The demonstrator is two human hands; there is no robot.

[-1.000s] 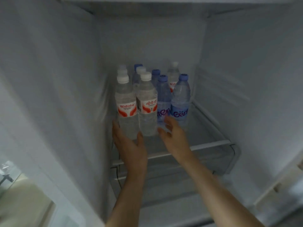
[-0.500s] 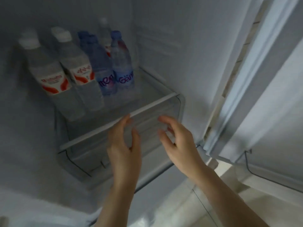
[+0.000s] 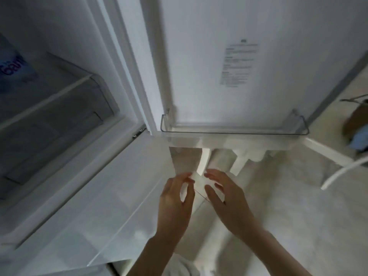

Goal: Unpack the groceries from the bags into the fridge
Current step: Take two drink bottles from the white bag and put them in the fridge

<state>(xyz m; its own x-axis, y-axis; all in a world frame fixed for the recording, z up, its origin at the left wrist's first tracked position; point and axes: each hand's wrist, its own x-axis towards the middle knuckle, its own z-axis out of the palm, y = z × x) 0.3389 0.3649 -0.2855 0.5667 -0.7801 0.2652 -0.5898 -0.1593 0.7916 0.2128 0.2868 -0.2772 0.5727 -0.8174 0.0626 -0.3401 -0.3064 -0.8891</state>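
A clear plastic water bottle with a blue label [image 3: 14, 66] stands upright on the glass shelf [image 3: 65, 86] of the white fridge [image 3: 127, 56], at the shelf's left end, cut off by the frame edge. The white fridge door [image 3: 199, 56] stands open, its clear door bin [image 3: 235, 131] at the bottom edge.

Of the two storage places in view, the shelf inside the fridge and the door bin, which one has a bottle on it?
The shelf inside the fridge, at left: a blue-labelled bottle stands at its far left edge. The clear door bin shows nothing in it.

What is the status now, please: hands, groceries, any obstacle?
Left hand and right hand open, holding nothing, out in front of the fridge. One bottle visible on the shelf. Door bin bare; nothing in the way.
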